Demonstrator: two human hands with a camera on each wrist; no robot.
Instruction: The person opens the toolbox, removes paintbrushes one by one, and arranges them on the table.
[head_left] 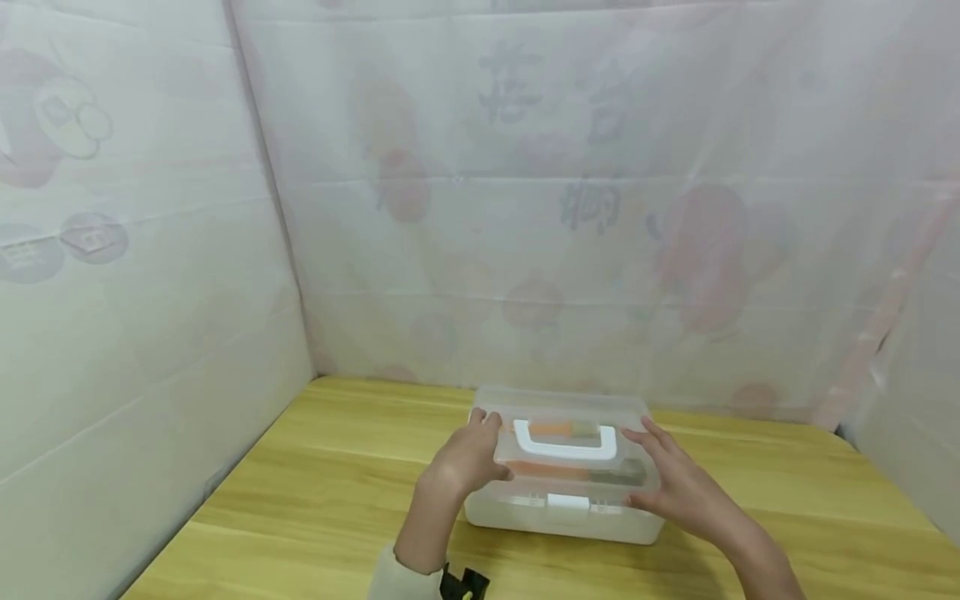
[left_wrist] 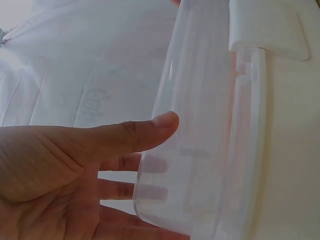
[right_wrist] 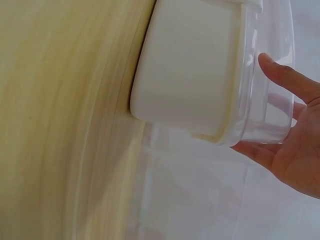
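Note:
A plastic storage box with a whitish base and a clear lid sits on the wooden table. The lid has a white handle, and a white latch sits at the front. Orange and dark items show faintly through the lid. My left hand grips the lid's left end, with the thumb on the front edge and the fingers over the top. My right hand holds the right end, fingers laid on top and thumb at the front edge. The box's base fills the right wrist view.
White translucent sheets with faint prints wall the table in at the back and on both sides. The left sheet comes down to the table's left edge. Bare wood lies around the box.

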